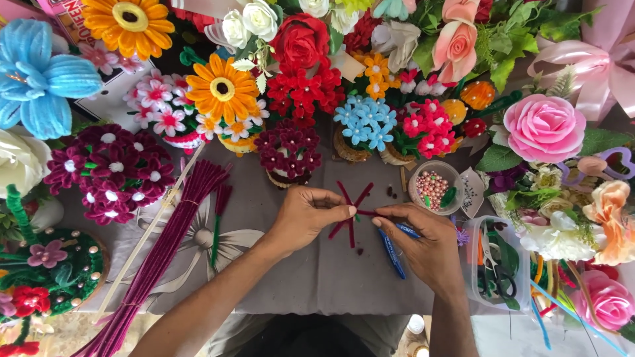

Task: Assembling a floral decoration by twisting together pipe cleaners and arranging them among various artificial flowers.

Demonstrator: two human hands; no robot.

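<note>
While both arms reach in from below, the left hand [305, 215] pinches the crossed centre of a small bundle of dark red fuzzy pipe-cleaner pieces [350, 210], fingers closed on it. The right hand [423, 239] meets it from the other side, thumb and forefinger nipped on one strand, with a blue pen-like tool [393, 253] tucked under the palm. This star-shaped bundle sits just above the grey cloth-covered table [317, 277], at its middle. It looks light, soft-coated yet wiry, best held at the crossing. Left lies a long sheaf of maroon pipe cleaners [165, 254]; right, a round clear tub of pink beads [433, 188] and a clear box holding scissors [495, 264]. Handmade flower pots crowd behind.
</note>
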